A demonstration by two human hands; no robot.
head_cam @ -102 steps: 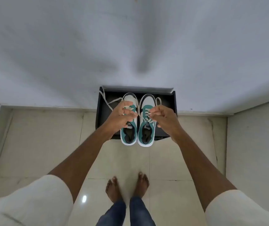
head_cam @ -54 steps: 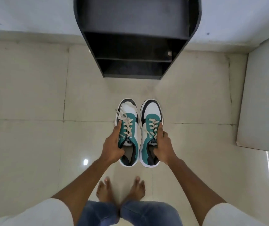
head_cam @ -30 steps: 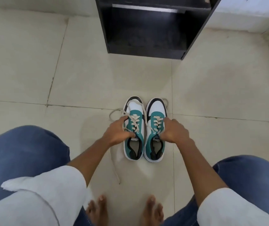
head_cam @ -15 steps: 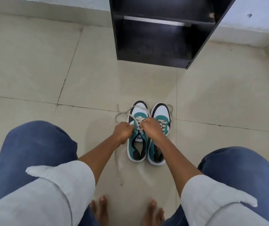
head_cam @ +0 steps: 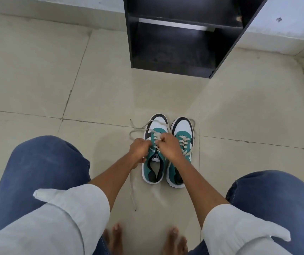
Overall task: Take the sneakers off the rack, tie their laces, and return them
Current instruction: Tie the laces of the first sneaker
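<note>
Since half a second ago both of my hands have drawn closer over the left sneaker's [head_cam: 154, 155] tongue. My left hand [head_cam: 139, 148] is curled shut on a lace strand at that shoe's left eyelets; my right hand [head_cam: 170, 148] is closed on what I take to be the other strand, though the fingertips are hidden. The sneakers sit side by side on the floor [head_cam: 110, 89], toes toward the rack [head_cam: 180, 43], the right sneaker [head_cam: 181, 144] untouched with its laces slack. A loose lace end [head_cam: 133, 192] trails toward my feet, another loops out past the toe. I judge the risks thus: uneven pull could drag a strand through the eyelets, and the trailing end could catch underfoot. Laces are flat, cream, woven; uppers teal, white and black, smooth; tiles glossy; rack dark, matt, boxy.
</note>
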